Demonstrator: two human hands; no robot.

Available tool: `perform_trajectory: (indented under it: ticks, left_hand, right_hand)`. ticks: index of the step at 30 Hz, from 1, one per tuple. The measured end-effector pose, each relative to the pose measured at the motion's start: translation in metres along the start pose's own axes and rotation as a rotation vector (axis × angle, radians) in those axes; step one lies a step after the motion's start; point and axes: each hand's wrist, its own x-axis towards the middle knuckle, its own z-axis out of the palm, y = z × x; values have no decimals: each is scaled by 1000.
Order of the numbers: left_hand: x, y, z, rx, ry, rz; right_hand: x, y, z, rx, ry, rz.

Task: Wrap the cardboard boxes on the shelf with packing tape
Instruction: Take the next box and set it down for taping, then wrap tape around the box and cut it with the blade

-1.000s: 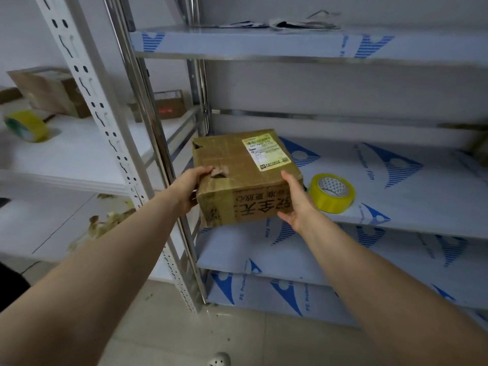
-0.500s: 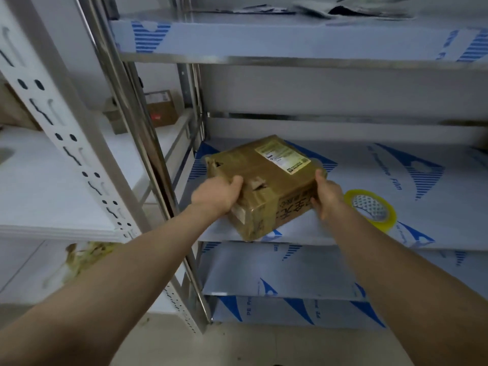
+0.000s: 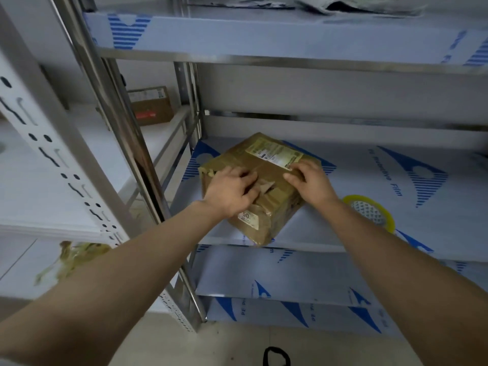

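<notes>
A brown cardboard box (image 3: pixel 264 165) with a yellow-white label sits turned at an angle on the middle shelf (image 3: pixel 412 202), one corner just past the front edge. My left hand (image 3: pixel 229 192) rests on the box's near top with its fingers bent over a torn flap. On the right side of the top lies my right hand (image 3: pixel 310 182), fingertips touching the label's edge. Neither hand wraps round the box's sides. A yellow roll of packing tape (image 3: pixel 369 212) lies flat on the shelf just right of my right wrist.
Steel uprights (image 3: pixel 118 122) stand left of the box. Another cardboard box (image 3: pixel 151 104) sits on the white shelf beyond them, and crumpled yellowish tape (image 3: pixel 68 262) lies lower left. Papers (image 3: pixel 356 3) lie on the upper shelf. A black object (image 3: pixel 276 356) is on the floor.
The box has been turned and pushed further onto the shelf. Both hands left its sides and now lie on its top. The view has come closer.
</notes>
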Motion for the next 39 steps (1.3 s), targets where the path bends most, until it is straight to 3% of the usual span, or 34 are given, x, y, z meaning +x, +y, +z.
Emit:
perform_trajectory:
  ticks: [4,7,9,15,22,28,39]
  left_hand:
    - [12,19,-7,18,-12,-68]
    - [21,23,-7,-127,-134,-83]
    - [25,23,-7,-181,-229,-93]
    - [30,18,-18,-281,-357,-103]
    - [31,18,-17,-286,-372,-105]
    - [32,16,-12,-292,-356,-104]
    - [31,23,-15,-332,-328,-159]
  right_hand:
    - [12,1,-16,-140,-10,26]
    - [-1,-9,-13,246,61,100]
    - [-7,-14,-9,400,-3,148]
    - [-8,-25,3,226,-172,127]
    - [-3,-26,14,348,-87,171]
    - [-1,-14,18,424,-131,176]
    - [-6,-18,14,441,-67,159]
